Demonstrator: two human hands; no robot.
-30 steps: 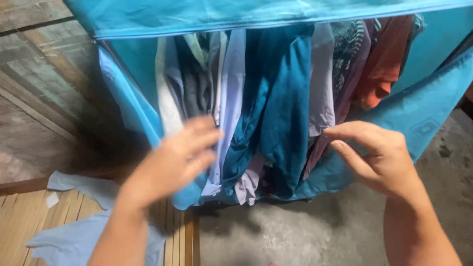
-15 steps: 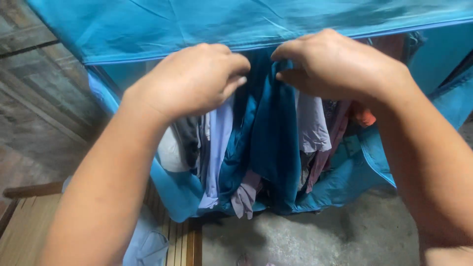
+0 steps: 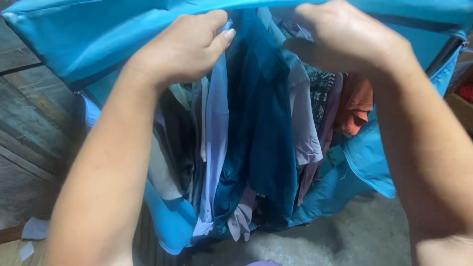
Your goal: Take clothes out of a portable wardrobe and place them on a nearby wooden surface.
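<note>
1. A blue fabric wardrobe (image 3: pixel 84 44) fills the upper half of the frame; its front opening shows a row of hanging clothes packed close together.
2. Inside, from left to right: a dark grey garment (image 3: pixel 180 133), a pale lavender shirt (image 3: pixel 217 143), a teal shirt (image 3: pixel 261 143) at the centre, a light grey-lilac shirt (image 3: pixel 305 128), a dark patterned garment (image 3: pixel 320 88) and an orange garment (image 3: pixel 355 106) at the right edge.
3. The left hand (image 3: pixel 185 47) sits at upper centre-left, fingers curled and closed on the top of the lavender shirt, just beside the teal shirt — thumb stretched toward it.
4. The right hand (image 3: pixel 345 37) sits at upper centre-right, fingers bent inward over the tops of the clothes next to the teal shirt; its fingertips are hidden, so whether they pinch cloth I cannot tell.
5. The teal shirt hangs between the two hands, reaching down to mid-frame.
6. The wardrobe's blue front flap (image 3: pixel 367 162) hangs loose at the lower right.
7. Below lies a grey concrete floor (image 3: pixel 364 236) — wooden planks (image 3: pixel 29 128) show at the left.
</note>
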